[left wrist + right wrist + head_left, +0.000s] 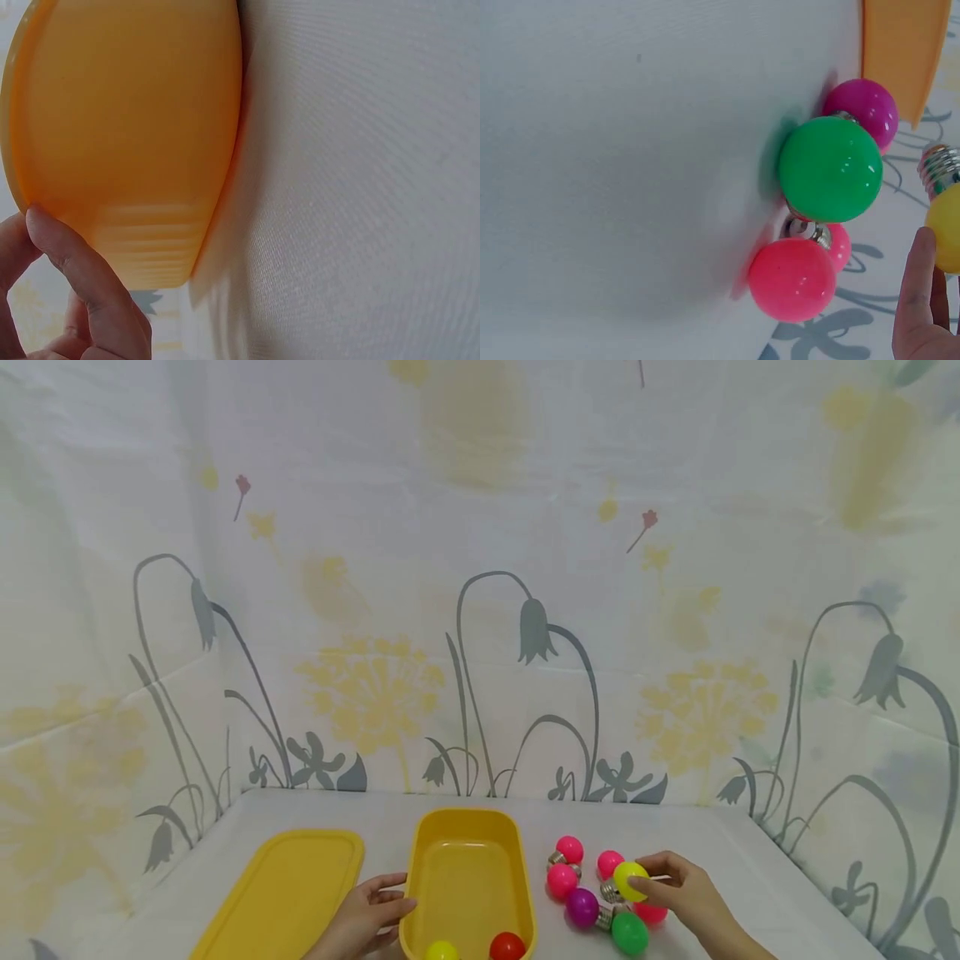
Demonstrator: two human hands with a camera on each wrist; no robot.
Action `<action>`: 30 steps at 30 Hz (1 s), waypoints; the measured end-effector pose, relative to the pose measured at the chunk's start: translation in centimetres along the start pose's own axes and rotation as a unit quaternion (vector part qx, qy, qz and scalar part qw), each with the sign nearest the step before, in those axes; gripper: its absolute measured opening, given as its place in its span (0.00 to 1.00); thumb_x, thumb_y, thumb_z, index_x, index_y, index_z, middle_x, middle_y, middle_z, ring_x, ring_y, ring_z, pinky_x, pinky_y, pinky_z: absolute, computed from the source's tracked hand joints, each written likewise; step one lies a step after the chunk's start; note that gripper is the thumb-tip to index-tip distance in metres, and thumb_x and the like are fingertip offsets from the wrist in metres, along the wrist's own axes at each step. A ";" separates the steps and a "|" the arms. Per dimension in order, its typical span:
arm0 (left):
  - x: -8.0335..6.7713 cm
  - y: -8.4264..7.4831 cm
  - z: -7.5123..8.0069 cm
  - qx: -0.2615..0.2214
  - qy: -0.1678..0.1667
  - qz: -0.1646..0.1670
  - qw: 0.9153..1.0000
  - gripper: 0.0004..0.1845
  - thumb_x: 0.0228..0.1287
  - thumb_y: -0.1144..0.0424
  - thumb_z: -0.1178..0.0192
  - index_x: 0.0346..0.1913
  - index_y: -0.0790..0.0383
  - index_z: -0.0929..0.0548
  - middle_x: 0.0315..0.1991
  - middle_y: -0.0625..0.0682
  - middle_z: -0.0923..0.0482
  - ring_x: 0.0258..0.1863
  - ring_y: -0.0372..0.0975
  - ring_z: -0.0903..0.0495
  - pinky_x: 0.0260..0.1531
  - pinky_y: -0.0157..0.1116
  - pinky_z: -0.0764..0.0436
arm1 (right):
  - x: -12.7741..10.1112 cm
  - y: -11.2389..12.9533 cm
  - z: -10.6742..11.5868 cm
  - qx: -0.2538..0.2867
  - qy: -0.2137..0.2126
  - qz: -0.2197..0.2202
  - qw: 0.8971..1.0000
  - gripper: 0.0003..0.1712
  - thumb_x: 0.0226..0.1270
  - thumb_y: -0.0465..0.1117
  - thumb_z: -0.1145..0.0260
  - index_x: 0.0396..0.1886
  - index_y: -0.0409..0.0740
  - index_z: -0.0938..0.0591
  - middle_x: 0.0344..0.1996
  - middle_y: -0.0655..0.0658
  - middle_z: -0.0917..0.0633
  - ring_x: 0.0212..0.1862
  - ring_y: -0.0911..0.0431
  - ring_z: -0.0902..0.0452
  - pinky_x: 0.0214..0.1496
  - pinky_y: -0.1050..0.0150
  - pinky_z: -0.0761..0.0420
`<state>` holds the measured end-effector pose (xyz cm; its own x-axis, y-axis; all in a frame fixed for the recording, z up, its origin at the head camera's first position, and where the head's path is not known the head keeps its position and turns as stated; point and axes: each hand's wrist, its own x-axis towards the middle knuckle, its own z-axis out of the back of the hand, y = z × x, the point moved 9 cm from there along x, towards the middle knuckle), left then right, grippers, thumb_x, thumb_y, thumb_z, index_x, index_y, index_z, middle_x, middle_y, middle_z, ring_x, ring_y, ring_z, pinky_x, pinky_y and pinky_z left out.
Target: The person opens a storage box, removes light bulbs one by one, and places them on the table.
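Note:
In the head view my right hand (686,889) pinches a yellow light bulb (631,881) above a cluster of coloured bulbs. The right wrist view shows the same yellow bulb (946,225) at the fingertips, its metal screw base pointing up. Below it sit a green bulb (630,933), a purple bulb (582,908) and several pink ones, among them a pink bulb (562,882). My left hand (367,912) holds the left rim of a yellow box (468,820); in the left wrist view its fingertips meet at the rim. Inside the box, at the near end, lie a yellow bulb (442,952) and a red bulb (507,946).
A flat yellow lid (288,885) lies left of the box on the white table (390,814). Behind the table hangs a pale flower-printed cloth (480,543), which also covers both sides.

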<state>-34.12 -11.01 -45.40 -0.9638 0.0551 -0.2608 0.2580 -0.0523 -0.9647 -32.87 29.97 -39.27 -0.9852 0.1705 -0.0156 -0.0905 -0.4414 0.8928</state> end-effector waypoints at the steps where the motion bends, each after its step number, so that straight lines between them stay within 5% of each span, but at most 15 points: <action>1: 0.0 0.0 0.0 0.001 0.001 -0.001 1.000 0.32 0.55 0.61 0.33 0.59 0.74 0.32 0.38 0.57 0.24 0.31 0.40 0.22 0.32 0.35 0.21 | 0.0 -0.3 0.2 -0.002 0.001 -0.003 1.000 0.27 0.55 0.48 0.30 0.47 0.33 0.24 0.38 0.45 0.20 0.37 0.54 0.24 0.44 0.54 0.21; 16: -0.1 -0.2 -0.1 -0.004 0.010 -0.016 1.000 0.33 0.55 0.60 0.32 0.59 0.74 0.32 0.38 0.56 0.24 0.30 0.39 0.22 0.32 0.34 0.21 | -0.7 -3.3 2.4 0.001 -0.009 -0.034 0.999 0.35 0.57 0.53 0.32 0.50 0.26 0.28 0.39 0.41 0.21 0.36 0.53 0.23 0.43 0.55 0.20; 30: -0.1 -0.1 0.0 -0.007 0.007 -0.014 1.000 0.33 0.54 0.60 0.32 0.59 0.74 0.32 0.37 0.56 0.25 0.30 0.39 0.22 0.32 0.35 0.21 | -0.1 -7.0 3.7 -0.001 -0.013 -0.077 0.997 0.54 0.42 0.63 0.28 0.51 0.20 0.32 0.35 0.37 0.20 0.31 0.52 0.23 0.40 0.57 0.19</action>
<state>-34.04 -10.97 -45.33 -0.9697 0.0694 -0.2341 0.2320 -0.0367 -0.9720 -31.55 36.31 -43.88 -0.9557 0.2586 -0.1405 -0.2404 -0.4106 0.8796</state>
